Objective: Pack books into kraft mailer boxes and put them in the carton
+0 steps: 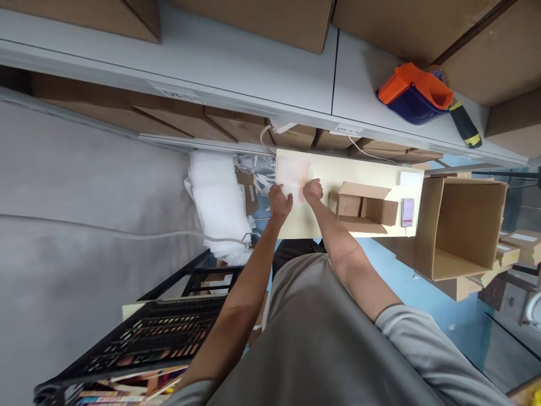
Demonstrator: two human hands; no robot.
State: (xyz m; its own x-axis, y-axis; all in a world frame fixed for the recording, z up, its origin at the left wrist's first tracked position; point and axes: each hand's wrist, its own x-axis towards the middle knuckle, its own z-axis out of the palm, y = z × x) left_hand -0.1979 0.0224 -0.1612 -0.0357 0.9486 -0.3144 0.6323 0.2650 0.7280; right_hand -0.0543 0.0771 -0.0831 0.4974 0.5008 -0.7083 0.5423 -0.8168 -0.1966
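A thin, whitish, translucent wrapping sheet [291, 172] lies on the cream work table [329, 169], with something pinkish showing faintly through its right side. My left hand [280, 203] is at the sheet's lower left edge, fingers bent onto it and thumb toward the right. At its right edge, my right hand [313, 190] is closed, knuckles up, pinching the sheet's border; the fingertips are partly hidden. Right of that hand stands an open cardboard box [362, 210] with its flaps spread.
A phone-like device [407, 212] lies at the table's right end, beside a large open carton [465, 225]. White foam sheets [217, 197] hang at left. Above runs a grey shelf [253, 51] with cartons and an orange-blue tape dispenser [416, 96]. A black crate [147, 332] stands lower left.
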